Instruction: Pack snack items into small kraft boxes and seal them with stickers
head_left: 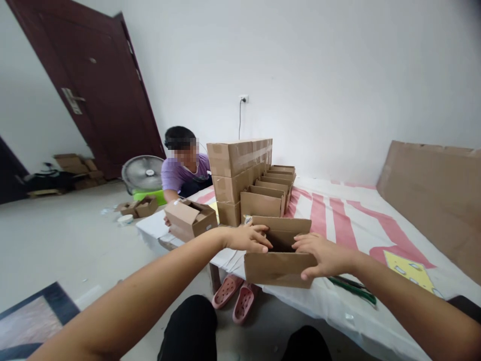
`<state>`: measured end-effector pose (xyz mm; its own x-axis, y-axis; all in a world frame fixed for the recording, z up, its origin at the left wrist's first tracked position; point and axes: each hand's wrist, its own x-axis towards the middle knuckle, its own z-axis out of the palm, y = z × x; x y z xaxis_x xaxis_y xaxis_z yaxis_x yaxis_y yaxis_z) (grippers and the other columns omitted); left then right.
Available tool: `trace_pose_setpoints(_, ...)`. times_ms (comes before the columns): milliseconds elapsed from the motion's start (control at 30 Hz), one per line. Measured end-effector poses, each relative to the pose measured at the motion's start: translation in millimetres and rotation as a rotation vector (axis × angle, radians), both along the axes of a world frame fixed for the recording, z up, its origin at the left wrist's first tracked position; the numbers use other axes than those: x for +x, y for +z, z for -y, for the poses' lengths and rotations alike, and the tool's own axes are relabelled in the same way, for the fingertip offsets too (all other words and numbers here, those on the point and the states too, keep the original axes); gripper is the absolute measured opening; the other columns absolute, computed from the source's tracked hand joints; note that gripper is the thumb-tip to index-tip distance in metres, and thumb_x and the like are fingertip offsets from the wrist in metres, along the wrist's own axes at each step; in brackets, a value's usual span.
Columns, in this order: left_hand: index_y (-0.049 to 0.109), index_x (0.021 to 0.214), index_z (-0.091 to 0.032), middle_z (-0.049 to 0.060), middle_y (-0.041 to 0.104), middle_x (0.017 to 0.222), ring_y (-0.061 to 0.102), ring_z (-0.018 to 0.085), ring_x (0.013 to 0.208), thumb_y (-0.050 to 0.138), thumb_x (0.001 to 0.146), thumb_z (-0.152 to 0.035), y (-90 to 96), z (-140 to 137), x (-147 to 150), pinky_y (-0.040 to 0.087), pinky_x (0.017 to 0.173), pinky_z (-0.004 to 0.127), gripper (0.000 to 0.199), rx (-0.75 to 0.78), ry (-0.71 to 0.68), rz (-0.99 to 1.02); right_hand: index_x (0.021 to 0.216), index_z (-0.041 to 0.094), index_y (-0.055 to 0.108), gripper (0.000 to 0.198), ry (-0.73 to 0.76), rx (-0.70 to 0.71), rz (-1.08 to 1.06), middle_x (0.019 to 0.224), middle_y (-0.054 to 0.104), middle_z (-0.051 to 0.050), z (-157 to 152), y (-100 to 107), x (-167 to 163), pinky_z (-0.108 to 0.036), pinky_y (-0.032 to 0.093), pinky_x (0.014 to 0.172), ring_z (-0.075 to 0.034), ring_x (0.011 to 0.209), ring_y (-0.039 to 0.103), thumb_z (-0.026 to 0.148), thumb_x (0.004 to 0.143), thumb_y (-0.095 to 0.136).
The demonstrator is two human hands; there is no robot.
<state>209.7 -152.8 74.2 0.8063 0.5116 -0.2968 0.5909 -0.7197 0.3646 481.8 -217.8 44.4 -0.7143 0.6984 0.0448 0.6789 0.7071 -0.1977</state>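
An open-topped cardboard box (278, 273) stands at the near edge of the cloth-covered table, its long front wall facing me. My left hand (250, 238) grips its left end, with the fingers bent over the edge toward the inside. At the right end, my right hand (319, 253) has its fingers over the rim and its thumb outside. The box's inner floor is dark and partly hidden by my hands. Beside my right forearm lies a green-handled cutter (355, 292).
Taped cardboard boxes (229, 183) form a stack behind, with a row of open boxes (263, 203) alongside. At the left, another person (184, 173) holds an open carton (188, 220). A large cardboard sheet (432, 195) leans at right. Pink clogs (244, 302) lie below the table.
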Motion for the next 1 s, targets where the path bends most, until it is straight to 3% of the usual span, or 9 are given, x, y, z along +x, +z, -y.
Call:
trace_pose_setpoints(67, 0.052, 0.130, -0.032, 0.001, 0.042, 0.146, 0.008, 0.027, 0.144, 0.044, 0.087, -0.056, 8.0, 0, 5, 0.000, 0.113, 0.054, 0.050, -0.054, -0.020, -0.087, 0.097, 0.017, 0.069, 0.051, 0.048, 0.096, 0.079, 0.106, 0.066, -0.011, 2, 5, -2, -0.047, 0.030, 0.103, -0.032, 0.117, 0.049, 0.059, 0.067, 0.069)
trace_pose_setpoints(167, 0.057, 0.127, -0.029, 0.004, 0.039, 0.148, 0.018, 0.028, 0.143, 0.046, 0.083, -0.061, 17.9, -1, 13, 0.014, 0.114, 0.045, 0.056, -0.073, 0.015, -0.206, 0.081, 0.017, 0.068, 0.043, 0.039, 0.303, 0.170, 0.090, 0.064, -0.009, 9, 10, -2, -0.047, 0.033, 0.097, -0.029, 0.100, 0.053, 0.056, 0.064, 0.073)
trace_pose_setpoints(333, 0.072, 0.101, -0.023, 0.010, 0.058, 0.125, 0.056, 0.028, 0.112, 0.046, 0.077, -0.070, 27.6, 6, 14, 0.040, 0.098, 0.037, 0.059, 0.207, 0.081, -0.269, 0.083, 0.018, 0.064, 0.032, -0.154, 0.474, 0.185, 0.096, 0.062, -0.010, 19, -2, 21, -0.042, 0.038, 0.087, -0.028, 0.096, 0.052, 0.046, 0.069, 0.072)
trace_pose_setpoints(400, 0.073, 0.095, -0.023, 0.012, 0.060, 0.115, 0.060, 0.029, 0.099, 0.045, 0.073, -0.076, 27.5, 12, 12, 0.045, 0.086, 0.039, 0.064, 0.372, 0.125, -0.280, 0.090, 0.018, 0.063, 0.026, -0.214, 0.449, 0.183, 0.098, 0.061, -0.010, 22, -13, 34, -0.040, 0.040, 0.083, -0.027, 0.093, 0.054, 0.035, 0.073, 0.070)
trace_pose_setpoints(500, 0.073, 0.087, -0.022, 0.013, 0.063, 0.103, 0.058, 0.030, 0.094, 0.045, 0.074, -0.075, 23.8, 20, 9, 0.042, 0.080, 0.039, 0.061, 0.568, 0.093, -0.251, 0.099, 0.017, 0.059, 0.024, -0.236, 0.381, 0.163, 0.100, 0.060, -0.010, 27, -28, 44, -0.036, 0.042, 0.079, -0.025, 0.092, 0.055, 0.017, 0.075, 0.061)
trace_pose_setpoints(700, 0.071, 0.073, -0.016, 0.014, 0.064, 0.089, 0.049, 0.031, 0.098, 0.044, 0.087, -0.057, 13.7, 47, 16, 0.034, 0.080, 0.040, 0.051, 0.919, -0.028, -0.196, 0.087, 0.016, 0.059, 0.027, -0.238, 0.373, 0.121, 0.091, 0.059, -0.010, 24, -40, 45, -0.035, 0.041, 0.078, -0.023, 0.086, 0.053, -0.001, 0.073, 0.043)
trace_pose_setpoints(833, 0.064, 0.080, -0.015, 0.009, 0.062, 0.086, 0.052, 0.024, 0.087, 0.062, 0.080, -0.043, -2.0, 66, 17, 0.036, 0.076, 0.036, 0.027, 0.875, -0.218, -0.099, 0.084, 0.017, 0.061, 0.030, -0.251, 0.296, 0.116, 0.089, 0.061, -0.009, 15, -29, 44, -0.033, 0.041, 0.077, -0.022, 0.086, 0.055, -0.002, 0.067, 0.045)
trace_pose_setpoints(933, 0.058, 0.080, -0.017, 0.006, 0.063, 0.083, 0.055, 0.019, 0.078, 0.059, 0.083, -0.026, -17.5, 76, 13, 0.037, 0.076, 0.034, 0.009, 0.831, -0.261, -0.053, 0.076, 0.019, 0.064, 0.027, -0.262, 0.204, 0.110, 0.087, 0.064, -0.008, 9, -8, 37, -0.031, 0.042, 0.075, -0.021, 0.084, 0.059, 0.000, 0.070, 0.045)
trace_pose_setpoints(1000, 0.056, 0.078, -0.017, 0.004, 0.063, 0.075, 0.055, 0.019, 0.073, 0.057, 0.083, -0.020, -25.6, 82, 12, 0.037, 0.077, 0.035, 0.006, 0.844, -0.301, -0.063, 0.082, 0.020, 0.066, 0.027, -0.276, 0.207, 0.058, 0.090, 0.067, -0.007, 6, 7, 27, -0.031, 0.043, 0.075, -0.021, 0.085, 0.061, 0.007, 0.078, 0.043)
